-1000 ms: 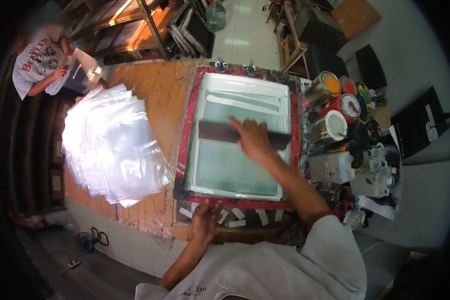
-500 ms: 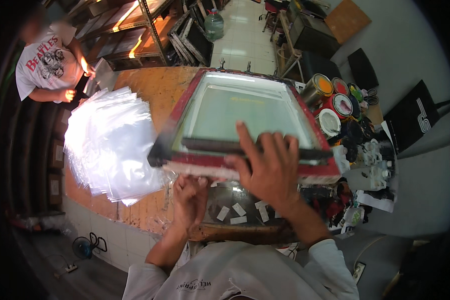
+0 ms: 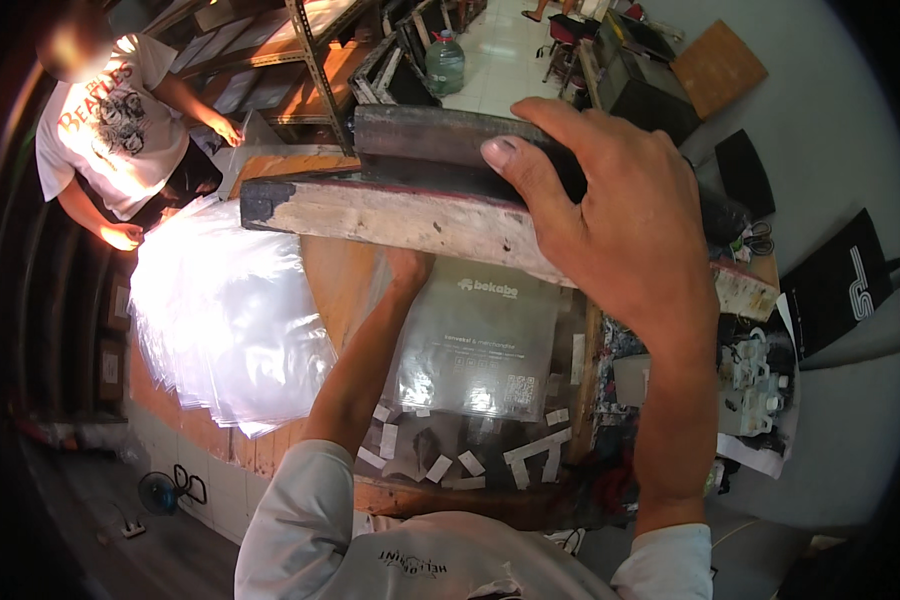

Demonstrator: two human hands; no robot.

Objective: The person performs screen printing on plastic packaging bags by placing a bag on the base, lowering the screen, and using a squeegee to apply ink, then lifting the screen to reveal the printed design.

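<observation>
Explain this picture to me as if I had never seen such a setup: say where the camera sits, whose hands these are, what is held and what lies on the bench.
There is no machine here. The one view comes from a wide fisheye camera on a person's head, looking down, so straight edges bend near the rim. The two arms in pale sleeves entering from below are that person's own. The right hand grips a dark squeegee against the near edge of a wooden printing frame, which is tipped up off the bench. The left hand reaches under the frame, at the top edge of a clear printed bag lying on the wooden bench. Short strips of white tape sit below the bag. A fanned stack of clear plastic bags lies to the left. Another person in a white shirt stands at the far left corner.
</observation>
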